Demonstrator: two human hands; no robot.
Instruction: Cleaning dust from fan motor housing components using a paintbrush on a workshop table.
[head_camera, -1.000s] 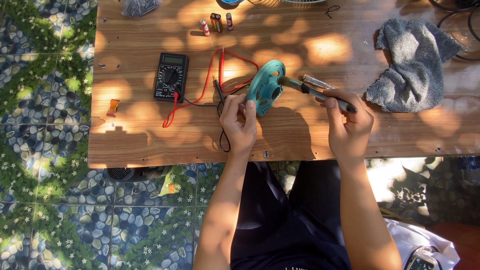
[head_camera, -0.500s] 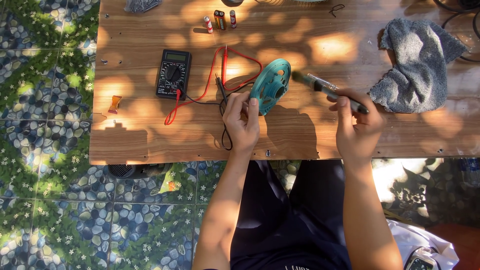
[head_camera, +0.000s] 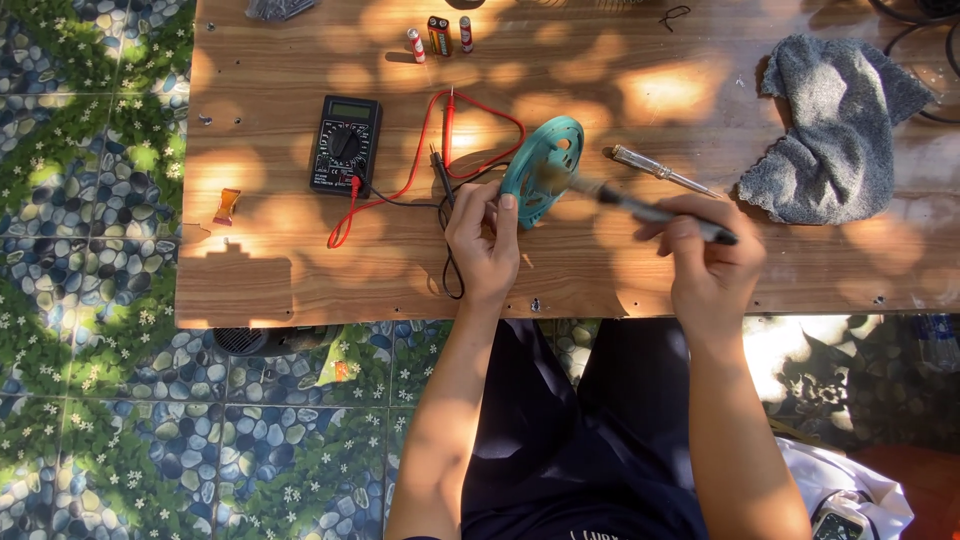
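My left hand (head_camera: 483, 240) holds a round teal plastic part (head_camera: 540, 170) on edge on the wooden table (head_camera: 300, 260), fingers gripping its lower rim. My right hand (head_camera: 705, 258) grips a slim dark-handled brush (head_camera: 640, 208), whose bristle tip touches the face of the teal part. A screwdriver with a clear handle (head_camera: 660, 171) lies on the table just beyond the brush, untouched.
A black multimeter (head_camera: 345, 146) with red and black probe leads (head_camera: 447, 130) lies left of the teal part. Three batteries (head_camera: 437, 38) sit at the far edge. A grey cloth (head_camera: 835, 125) lies at the right. A small orange wrapper (head_camera: 227, 205) is near the left edge.
The brush has swung from beside the teal part's upper right down onto its face. The screwdriver, earlier partly behind the brush, now shows fully. My left hand stayed put.
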